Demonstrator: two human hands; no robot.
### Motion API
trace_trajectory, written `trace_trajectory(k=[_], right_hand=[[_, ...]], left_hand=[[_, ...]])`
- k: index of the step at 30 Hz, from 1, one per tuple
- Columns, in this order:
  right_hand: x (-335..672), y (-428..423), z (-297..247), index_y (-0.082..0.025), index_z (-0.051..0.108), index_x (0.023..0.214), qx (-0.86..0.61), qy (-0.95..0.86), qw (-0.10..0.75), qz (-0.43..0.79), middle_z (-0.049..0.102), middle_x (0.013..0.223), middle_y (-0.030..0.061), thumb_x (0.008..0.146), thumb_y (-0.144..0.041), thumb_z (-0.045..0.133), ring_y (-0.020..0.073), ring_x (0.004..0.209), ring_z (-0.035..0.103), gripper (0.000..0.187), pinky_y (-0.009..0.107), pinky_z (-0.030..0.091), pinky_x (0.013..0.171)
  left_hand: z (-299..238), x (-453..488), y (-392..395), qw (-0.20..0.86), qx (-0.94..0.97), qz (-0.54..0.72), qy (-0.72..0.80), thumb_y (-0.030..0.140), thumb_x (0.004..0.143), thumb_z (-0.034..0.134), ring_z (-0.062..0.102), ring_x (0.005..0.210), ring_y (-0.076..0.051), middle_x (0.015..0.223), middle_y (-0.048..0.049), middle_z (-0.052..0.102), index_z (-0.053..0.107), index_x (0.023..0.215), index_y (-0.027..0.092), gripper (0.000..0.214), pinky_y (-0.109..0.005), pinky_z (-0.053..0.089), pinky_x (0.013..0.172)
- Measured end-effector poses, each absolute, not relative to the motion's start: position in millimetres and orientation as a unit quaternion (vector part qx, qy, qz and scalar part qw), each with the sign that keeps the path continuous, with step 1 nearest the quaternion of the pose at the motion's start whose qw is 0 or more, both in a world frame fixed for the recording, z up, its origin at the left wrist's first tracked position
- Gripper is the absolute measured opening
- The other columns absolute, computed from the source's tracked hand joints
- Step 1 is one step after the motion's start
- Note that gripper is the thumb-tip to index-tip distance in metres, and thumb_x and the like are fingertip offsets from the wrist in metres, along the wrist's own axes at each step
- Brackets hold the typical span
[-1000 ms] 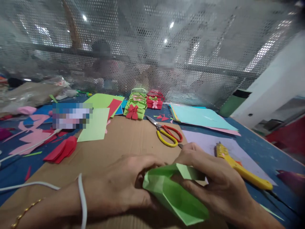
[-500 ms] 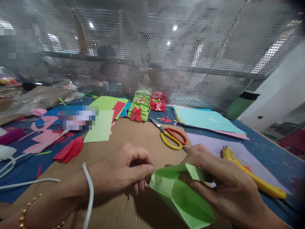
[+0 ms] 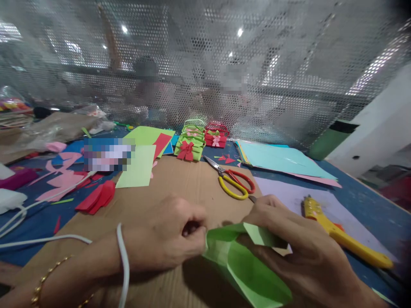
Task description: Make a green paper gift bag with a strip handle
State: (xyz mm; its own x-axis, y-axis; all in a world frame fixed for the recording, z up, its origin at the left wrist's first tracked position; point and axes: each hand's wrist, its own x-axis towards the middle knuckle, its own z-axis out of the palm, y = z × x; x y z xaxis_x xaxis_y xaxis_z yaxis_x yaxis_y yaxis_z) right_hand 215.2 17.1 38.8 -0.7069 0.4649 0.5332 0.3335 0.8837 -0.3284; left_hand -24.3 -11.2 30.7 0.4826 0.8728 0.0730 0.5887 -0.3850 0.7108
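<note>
A folded piece of light green paper [image 3: 244,265] is held low over the brown cardboard sheet [image 3: 180,188]. My left hand [image 3: 167,235] is curled in a pinch on its left edge, and a white band circles that wrist. My right hand [image 3: 298,252] grips the paper's right side, fingers wrapped over the top flap.
Red-and-yellow scissors [image 3: 233,182] lie just beyond my hands. A yellow glue gun [image 3: 340,233] rests to the right on lilac paper. Small green and red paper baskets [image 3: 192,143] stand at the back, beside stacked coloured sheets [image 3: 279,158]. Paper scraps and white cords [image 3: 41,201] clutter the left. A perforated screen stands behind.
My left hand has shifted from cupping the paper to pinching its left edge with curled fingers. The right hand keeps its grip. The view has drifted slightly.
</note>
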Motion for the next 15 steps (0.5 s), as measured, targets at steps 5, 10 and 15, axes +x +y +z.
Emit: trace_trajectory(k=[5,10,15], right_hand=[[220,20,39,-0.022,0.061,0.087,-0.218,-0.913,0.323,0.122,0.064,0.069,-0.0038,0.087,-0.005,0.059,0.0118,0.063,0.054,0.016,0.026,0.045,0.067],[220,18,34,-0.022,0.062,0.095,-0.207,-0.926,0.279,0.150,0.067,0.080,-0.0013,0.090,-0.012,0.062,0.0144,0.074,0.058,0.011,0.030,0.046,0.073],[221,24,29,-0.024,0.059,0.113,-0.229,-0.932,0.261,0.102,0.069,0.093,0.0018,0.093,-0.026,0.067,0.0183,0.086,0.061,0.021,0.033,0.048,0.079]], left_hand=[[32,-26,-11,0.408,0.756,0.253,0.446,0.024,0.090,0.054,0.051,0.065,-0.009,0.073,0.0048,0.061,0.069,0.093,0.019,0.016,-0.019,0.038,0.057],[30,-24,-12,0.326,0.822,0.232,0.405,0.018,0.092,0.054,0.052,0.065,-0.009,0.070,0.0042,0.062,0.069,0.082,0.018,0.017,-0.022,0.035,0.061],[25,-22,-9,0.322,0.812,0.238,0.425,0.017,0.092,0.052,0.044,0.052,-0.007,0.055,0.0064,0.050,0.052,0.062,0.017,0.030,-0.022,0.031,0.053]])
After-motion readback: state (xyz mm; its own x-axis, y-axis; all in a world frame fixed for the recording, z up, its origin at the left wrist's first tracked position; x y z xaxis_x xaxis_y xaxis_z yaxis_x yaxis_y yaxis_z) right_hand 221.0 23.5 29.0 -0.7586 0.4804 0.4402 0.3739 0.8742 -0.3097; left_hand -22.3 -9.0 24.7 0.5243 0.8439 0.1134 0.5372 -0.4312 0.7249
